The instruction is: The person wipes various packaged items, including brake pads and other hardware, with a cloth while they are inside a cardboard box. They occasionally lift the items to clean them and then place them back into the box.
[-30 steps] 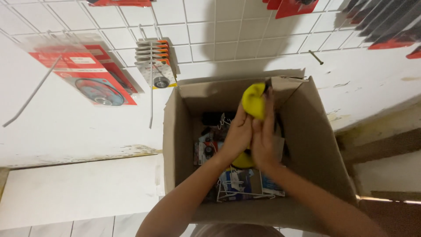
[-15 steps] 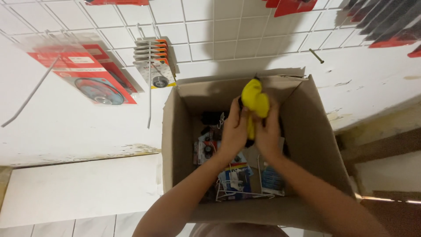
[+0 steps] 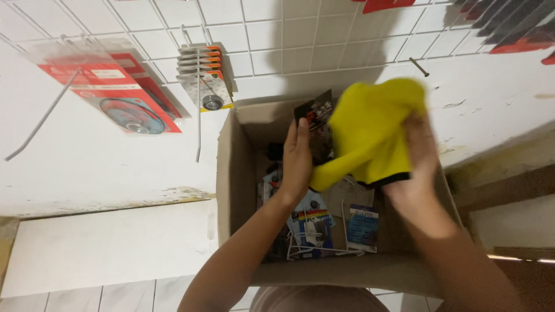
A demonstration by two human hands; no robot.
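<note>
both hands (image 3: 358, 167) hold yellow gloves (image 3: 370, 133) above box (image 3: 231, 167).

An open brown cardboard box (image 3: 231, 173) carries the goods, its flaps folded outward against a white tiled wall (image 3: 260, 34). On its bottom lie small carded packets, among them blue-and-white blister packs (image 3: 312, 225) near the front wall and another blue card (image 3: 362, 228) toward the right side
</note>
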